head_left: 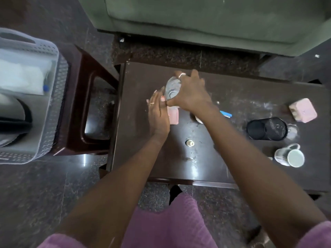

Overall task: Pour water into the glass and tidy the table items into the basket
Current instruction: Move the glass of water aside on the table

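Clear ribbed bottle [172, 88] between hands

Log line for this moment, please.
right hand: holds bottle | left hand: beside bottle | mug: on table

Green sofa [206, 20] fills the top of the view, front edge facing the camera. Below it is a dark, coarse strip [179, 54], prob. a rug, though it's too blurred to be sure. Dark speckled stone floor [44, 194], polished, w/ bright light reflections. At left is a glossy red-brown plastic stool [86, 72] w/ a rounded cut-out in its side panel. Small white scrap [317, 56] on the floor at upper right, near the sofa's corner.
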Tool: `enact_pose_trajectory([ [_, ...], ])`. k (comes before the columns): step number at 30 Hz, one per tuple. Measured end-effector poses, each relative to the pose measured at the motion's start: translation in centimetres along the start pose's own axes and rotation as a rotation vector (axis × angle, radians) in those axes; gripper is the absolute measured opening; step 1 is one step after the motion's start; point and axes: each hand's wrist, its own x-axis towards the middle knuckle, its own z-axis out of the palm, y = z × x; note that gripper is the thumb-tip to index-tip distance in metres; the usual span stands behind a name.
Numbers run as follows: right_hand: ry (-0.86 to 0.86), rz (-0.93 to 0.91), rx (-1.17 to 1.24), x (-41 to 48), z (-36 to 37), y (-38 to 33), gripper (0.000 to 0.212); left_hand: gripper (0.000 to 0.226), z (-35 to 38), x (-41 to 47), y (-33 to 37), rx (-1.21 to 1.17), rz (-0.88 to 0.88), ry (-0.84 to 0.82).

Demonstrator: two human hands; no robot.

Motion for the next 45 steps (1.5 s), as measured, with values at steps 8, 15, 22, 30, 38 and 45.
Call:
enact_pose_trajectory([
  [8, 0.082, 0.197, -0.034, 3.9, -5.2, 11.2, 0.08, 0.04, 9.4, 1.3, 3.7, -0.009, -0.003, -0.309],
  [15, 0.053, 0.236, -0.013, 7.0, -4.8, 18.2, 0.083, 0.046, 15.5, 2.3, 4.4, 0.114, -0.134, -0.458],
  [22, 0.045, 0.209, 0.018, 8.7, -3.7, 19.6, 0.081, 0.048, 17.7, 2.2, 3.8, 0.179, -0.214, -0.415],
  [30, 0.052, 0.206, 0.037, 9.5, -3.5, 19.5, 0.08, 0.046, 18.6, 2.4, 3.2, 0.273, -0.178, -0.401],
  [38, 0.028, 0.2, 0.019, 9.3, -3.2, 19.5, 0.08, 0.048, 19.2, 2.0, 2.7, 0.202, -0.188, -0.27],
  [45, -0.01, 0.22, 0.009, 8.9, -3.5, 19.2, 0.091, 0.048, 18.9, 2.0, 3.1, 0.202, -0.205, -0.292],
])
